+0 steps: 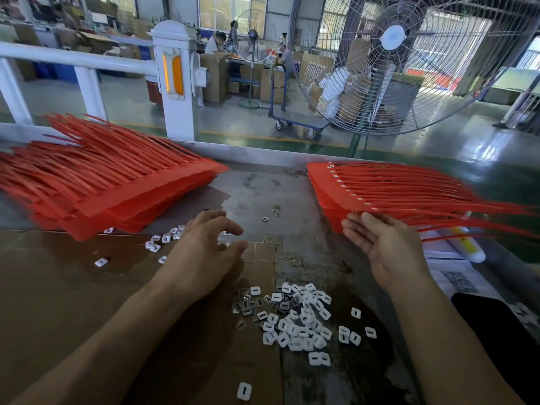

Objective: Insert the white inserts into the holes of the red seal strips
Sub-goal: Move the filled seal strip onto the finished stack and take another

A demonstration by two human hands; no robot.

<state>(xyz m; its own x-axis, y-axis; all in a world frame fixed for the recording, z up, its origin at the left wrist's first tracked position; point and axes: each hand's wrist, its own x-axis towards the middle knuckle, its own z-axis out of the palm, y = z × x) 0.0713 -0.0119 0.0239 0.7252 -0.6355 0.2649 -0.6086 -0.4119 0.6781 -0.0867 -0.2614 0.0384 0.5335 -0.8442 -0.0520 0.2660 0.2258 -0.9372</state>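
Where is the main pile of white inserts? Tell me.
In the head view, the insert pile lies on the table near the bottom centre, between the forearms, nearer than both hands.

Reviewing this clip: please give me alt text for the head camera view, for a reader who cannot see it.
Two bare hands hover open over a workbench: the left hand palm down, the right hand by a stack of red seal strips. White inserts lie piled between the forearms; a second strip stack sits at left.

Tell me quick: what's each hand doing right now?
Left hand: open, fingers loosely curled over the table, holding nothing.
Right hand: open, palm up, fingertips at the edge of the right stack of red seal strips.
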